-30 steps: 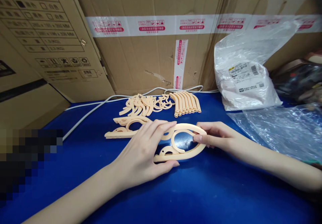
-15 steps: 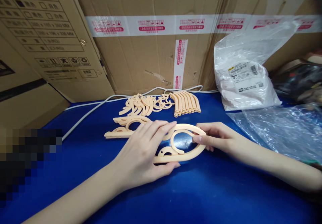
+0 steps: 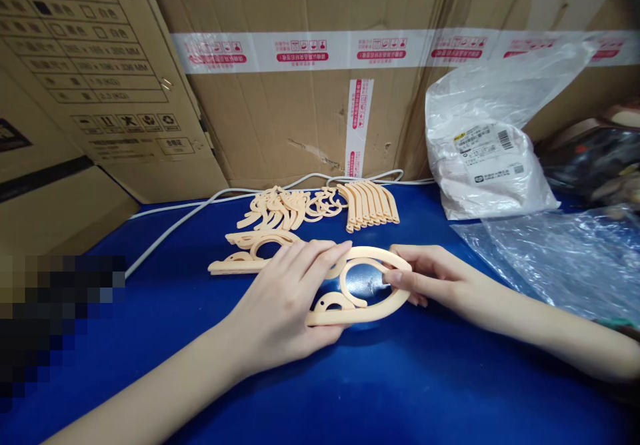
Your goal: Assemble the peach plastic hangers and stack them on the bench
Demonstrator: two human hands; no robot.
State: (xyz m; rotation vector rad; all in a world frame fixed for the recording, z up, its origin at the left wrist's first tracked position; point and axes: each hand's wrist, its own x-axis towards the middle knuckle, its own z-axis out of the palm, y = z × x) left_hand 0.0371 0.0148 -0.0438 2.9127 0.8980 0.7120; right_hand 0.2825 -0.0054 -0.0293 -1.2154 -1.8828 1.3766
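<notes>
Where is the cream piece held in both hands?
In the head view, the cream piece is just right of centre, between the left hand and right hand, below the row of curved strips.

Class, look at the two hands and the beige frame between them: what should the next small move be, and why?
Probably a gentle squeeze by the right hand while the left hand steadies the beige frame: the right hand pinches the end where the curved bars meet, and the left hand grips the other end.
</notes>
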